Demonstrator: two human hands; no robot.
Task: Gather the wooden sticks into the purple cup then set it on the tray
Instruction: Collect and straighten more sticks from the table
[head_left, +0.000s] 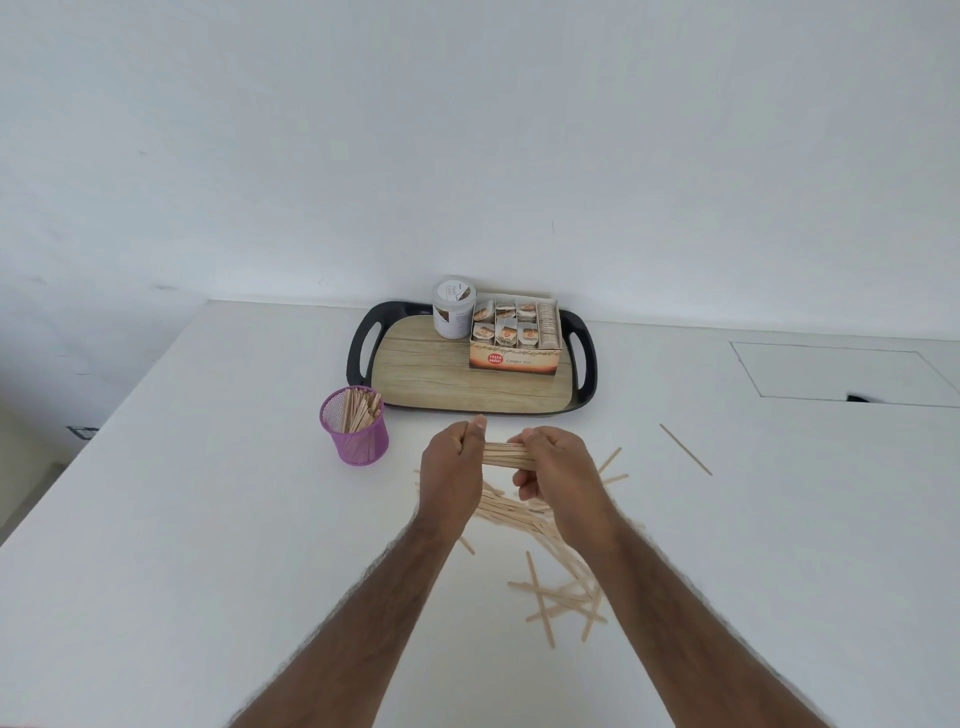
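A bundle of wooden sticks (505, 454) is held level above the white table, gripped at its left end by my left hand (451, 470) and at its right end by my right hand (558, 470). Many loose sticks (550, 566) lie scattered on the table under and to the right of my hands. One single stick (685, 449) lies apart at the right. The purple mesh cup (358, 439) stands upright left of my hands with several sticks in it. The black tray with a wood-look floor (431, 374) sits behind my hands.
On the tray's back right stand a white lidded jar (453, 309) and an open tea-bag box (515, 338). A white wall rises behind the table. A rectangular hatch outline (841, 374) marks the table at far right. The table's left edge runs diagonally.
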